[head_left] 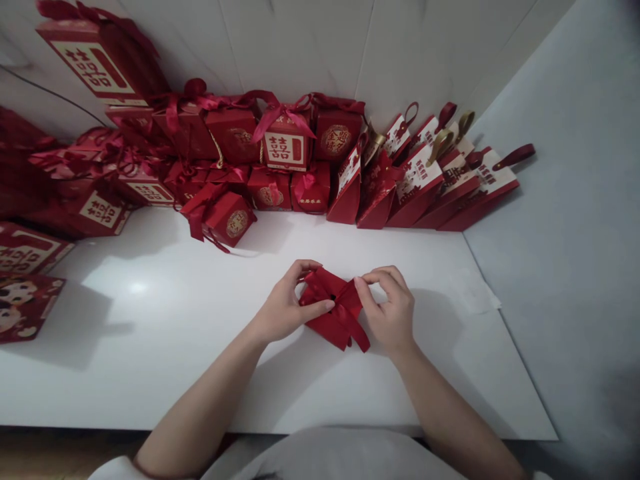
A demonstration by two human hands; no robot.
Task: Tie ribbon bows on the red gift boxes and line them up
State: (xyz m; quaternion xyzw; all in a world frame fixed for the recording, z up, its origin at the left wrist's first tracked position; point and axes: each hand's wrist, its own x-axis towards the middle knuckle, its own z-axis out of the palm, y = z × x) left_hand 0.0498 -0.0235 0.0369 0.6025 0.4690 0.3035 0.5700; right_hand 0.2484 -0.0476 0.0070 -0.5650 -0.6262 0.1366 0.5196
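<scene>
A small red gift box with a red satin ribbon across its top sits on the white table in front of me. My left hand is closed on the box's left side, thumb pressing the ribbon and fingers curled over the far edge. My right hand pinches the ribbon at the box's right side with thumb and forefinger. A loose ribbon tail hangs down toward me.
Many finished red gift boxes with bows are stacked along the back wall. Red paper bags with handles lean at the back right. Flat red cartons lie at the left edge. A white wall panel borders the right.
</scene>
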